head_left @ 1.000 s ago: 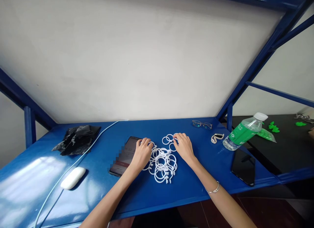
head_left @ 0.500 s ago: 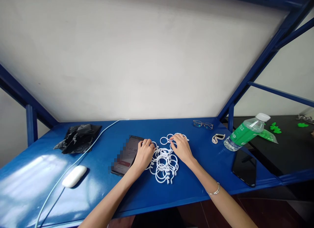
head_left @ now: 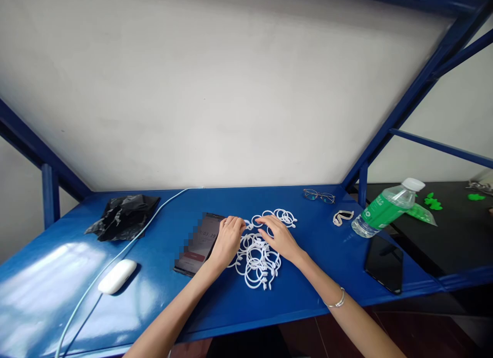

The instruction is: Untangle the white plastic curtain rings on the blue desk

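A tangle of several white plastic rings (head_left: 257, 259) lies on the blue table (head_left: 292, 296). A short row of rings (head_left: 279, 216) sits just beyond it. My left hand (head_left: 228, 238) rests at the pile's left edge, fingers curled and pinching a ring. My right hand (head_left: 279, 236) lies over the pile's upper right, fingers stretched out towards the left hand and touching the rings. A phone with a lit screen (head_left: 198, 242) lies right beside my left hand.
A white mouse-like device (head_left: 116, 276) with a pale cable (head_left: 131, 240) and a black plastic bag (head_left: 121, 215) lie at the left. Glasses (head_left: 318, 195), a small beige loop (head_left: 342, 217), a green-labelled water bottle (head_left: 386, 207) and a dark phone (head_left: 383, 263) sit at the right.
My right hand has come away from the far row of rings and moved left over the pile towards my left hand. The left hand has shifted slightly forward.
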Motion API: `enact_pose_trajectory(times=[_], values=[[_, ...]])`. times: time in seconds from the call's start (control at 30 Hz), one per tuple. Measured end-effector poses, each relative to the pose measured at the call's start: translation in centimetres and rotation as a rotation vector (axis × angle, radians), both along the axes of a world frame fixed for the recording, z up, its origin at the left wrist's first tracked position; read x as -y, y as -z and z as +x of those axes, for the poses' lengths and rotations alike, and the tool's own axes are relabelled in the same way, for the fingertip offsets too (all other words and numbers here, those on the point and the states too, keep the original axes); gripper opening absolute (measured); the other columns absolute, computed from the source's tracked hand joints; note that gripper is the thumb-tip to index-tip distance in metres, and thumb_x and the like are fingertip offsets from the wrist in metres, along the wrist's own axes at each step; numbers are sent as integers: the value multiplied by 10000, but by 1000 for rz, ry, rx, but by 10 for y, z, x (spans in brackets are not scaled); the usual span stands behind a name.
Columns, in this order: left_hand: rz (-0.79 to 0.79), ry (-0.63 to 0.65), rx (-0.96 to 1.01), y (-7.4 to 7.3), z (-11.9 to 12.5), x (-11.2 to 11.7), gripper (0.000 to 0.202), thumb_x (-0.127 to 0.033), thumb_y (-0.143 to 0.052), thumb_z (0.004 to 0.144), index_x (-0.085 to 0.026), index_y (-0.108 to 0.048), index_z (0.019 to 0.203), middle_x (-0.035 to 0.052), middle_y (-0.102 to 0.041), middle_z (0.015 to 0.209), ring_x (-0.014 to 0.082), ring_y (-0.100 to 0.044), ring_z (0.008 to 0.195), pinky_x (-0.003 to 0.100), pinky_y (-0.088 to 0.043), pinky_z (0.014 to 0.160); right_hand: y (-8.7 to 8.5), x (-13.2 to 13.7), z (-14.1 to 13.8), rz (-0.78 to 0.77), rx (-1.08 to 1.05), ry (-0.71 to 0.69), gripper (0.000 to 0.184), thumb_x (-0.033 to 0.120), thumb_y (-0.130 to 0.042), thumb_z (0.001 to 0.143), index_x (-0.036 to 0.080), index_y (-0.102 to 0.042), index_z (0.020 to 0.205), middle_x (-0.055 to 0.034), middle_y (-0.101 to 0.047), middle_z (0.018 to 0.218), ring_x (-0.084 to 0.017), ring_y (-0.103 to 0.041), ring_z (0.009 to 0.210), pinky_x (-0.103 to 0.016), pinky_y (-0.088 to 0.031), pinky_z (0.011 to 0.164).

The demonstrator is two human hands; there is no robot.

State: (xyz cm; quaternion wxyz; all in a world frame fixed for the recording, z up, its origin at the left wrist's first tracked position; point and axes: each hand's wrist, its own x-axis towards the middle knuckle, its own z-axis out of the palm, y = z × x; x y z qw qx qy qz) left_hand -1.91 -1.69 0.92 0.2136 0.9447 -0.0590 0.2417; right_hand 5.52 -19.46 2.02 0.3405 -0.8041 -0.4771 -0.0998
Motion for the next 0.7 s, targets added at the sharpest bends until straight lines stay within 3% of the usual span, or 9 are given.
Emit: enact_pose_trajectory(times=[0.17, 0.43, 0.53, 0.7], values=[[-266, 135, 2, -10, -3, 2, 202, -225, -362, 946, -193, -508, 810, 36, -586, 788, 178, -521, 768, 301, -423, 693, -3, -2, -7, -11, -123, -129, 286, 172, -539, 884, 239, -524, 1161, -49, -633, 1056, -179, -611, 956, -305, -512, 823], [-711, 242, -149, -8, -3, 1, 263, -402, -408, 928, -183, -526, 842, 9, -547, 765, 127, -560, 658, 244, -476, 611, 0, -3, -11, 66, -103, -183, 142, 210, -495, 926, 225, -570, 1045, -50, -644, 962, -185, -611, 907, -310, -490, 803], [-676, 222, -135, -10, -3, 3, 274, -425, -416, 925, -185, -543, 890, 28, -581, 821, 145, -585, 725, 256, -484, 648, 1, -4, -10, 135, -105, -154, 123, 222, -499, 927, 221, -590, 1010, -45, -647, 912, -179, -614, 850, -301, -489, 767], [-413, 202, -96, -12, -7, 5, 446, -460, -559, 849, -238, -468, 1225, 76, -603, 1037, 213, -586, 923, 326, -487, 772, 0, -4, -8, 268, -180, -66, 114, 274, -520, 915, 211, -605, 957, -43, -645, 875, -166, -622, 756, -289, -506, 709]])
